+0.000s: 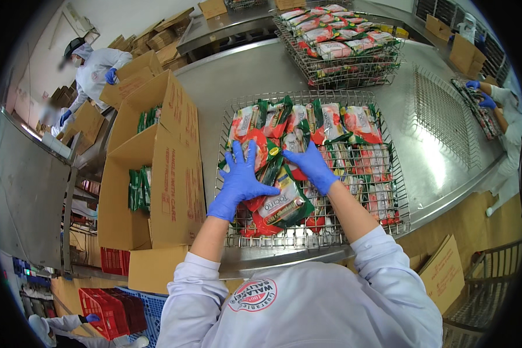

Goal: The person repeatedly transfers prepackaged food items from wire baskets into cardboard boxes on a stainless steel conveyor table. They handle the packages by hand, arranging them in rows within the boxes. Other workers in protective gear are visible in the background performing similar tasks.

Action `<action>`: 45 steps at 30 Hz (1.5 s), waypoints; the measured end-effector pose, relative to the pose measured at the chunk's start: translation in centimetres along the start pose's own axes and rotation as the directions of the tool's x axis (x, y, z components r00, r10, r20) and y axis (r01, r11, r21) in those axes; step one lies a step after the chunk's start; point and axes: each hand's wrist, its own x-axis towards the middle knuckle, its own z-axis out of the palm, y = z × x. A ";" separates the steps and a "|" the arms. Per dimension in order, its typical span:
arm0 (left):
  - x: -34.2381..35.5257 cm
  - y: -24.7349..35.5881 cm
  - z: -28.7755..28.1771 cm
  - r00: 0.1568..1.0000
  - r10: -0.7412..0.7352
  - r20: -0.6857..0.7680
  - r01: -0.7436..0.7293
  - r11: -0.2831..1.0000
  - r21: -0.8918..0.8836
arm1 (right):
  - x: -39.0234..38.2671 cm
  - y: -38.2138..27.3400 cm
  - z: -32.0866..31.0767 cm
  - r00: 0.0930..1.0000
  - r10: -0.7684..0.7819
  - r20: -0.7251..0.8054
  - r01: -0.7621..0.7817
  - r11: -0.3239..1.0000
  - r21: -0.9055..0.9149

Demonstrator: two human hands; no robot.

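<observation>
My left hand (pixel 240 184), in a blue glove, lies spread over red, green and white meat packets in a wire basket (pixel 307 240). Its fingertips rest on a red packet (pixel 263 147), while the thumb points to a packet (pixel 284 200) lying tilted near the basket's front. My right hand (pixel 313 165), also gloved in blue, is open with thumb and fingers apart, touching the packets at the basket's middle. Neither hand visibly grips a packet. Rows of upright packets (pixel 362 123) fill the right and far parts of the basket.
Open cardboard boxes (pixel 177 168) with green packets inside stand left of the basket. Stacked full baskets (pixel 342 46) sit at the far side of the steel table (pixel 232 75). To the right lies a wire rack (pixel 443 124). Co-workers (pixel 95 72) stand at left and right.
</observation>
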 end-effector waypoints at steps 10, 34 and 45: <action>4.5 -2.9 -0.5 0.950 -0.178 -0.256 0.110 0.960 -0.259 | -0.6 -4.6 -6.4 0.990 -0.066 -0.125 0.059 0.996 -0.059; 5.0 -4.4 -2.5 0.950 -0.220 -0.220 0.178 0.964 -0.196 | 5.7 3.5 10.2 0.992 -0.029 0.119 0.016 0.994 0.109; -3.1 -1.9 -13.7 0.421 -0.098 -0.902 -0.372 0.888 -0.270 | -5.8 -18.1 14.4 0.609 -0.744 -0.274 0.554 0.647 -0.524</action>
